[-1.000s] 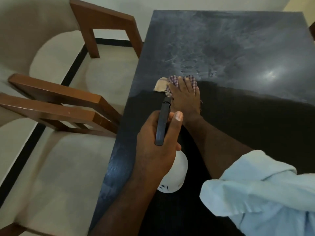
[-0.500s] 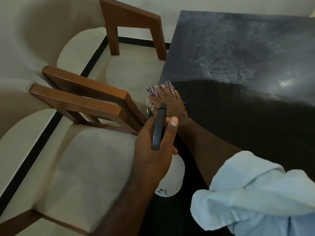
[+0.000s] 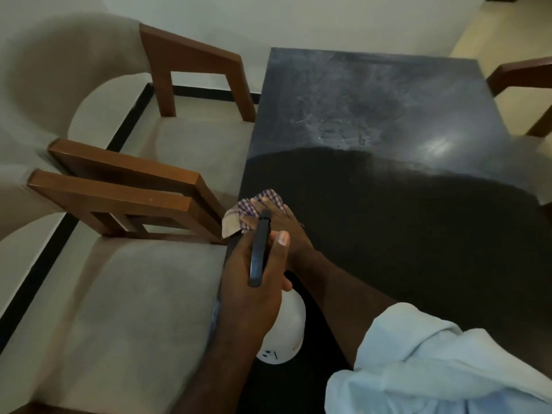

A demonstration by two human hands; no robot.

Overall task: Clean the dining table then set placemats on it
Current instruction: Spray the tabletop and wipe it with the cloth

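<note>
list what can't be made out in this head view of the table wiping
Head view:
Spray bottle: the left hand wraps its neck and upper body; the marks near its base are too small to read.
Checked cloth: the right hand lies on it, hiding its middle.
Table: the near end is covered by the sleeve and cut off by the bottom edge.
Right-side chair: cut off by the frame edge.
Placemats: none in view.

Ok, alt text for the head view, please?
The right hand presses a checked cloth flat on the dark table near its left edge; the left hand grips a white spray bottle nearer the camera. Wooden chairs stand at the left.
</note>
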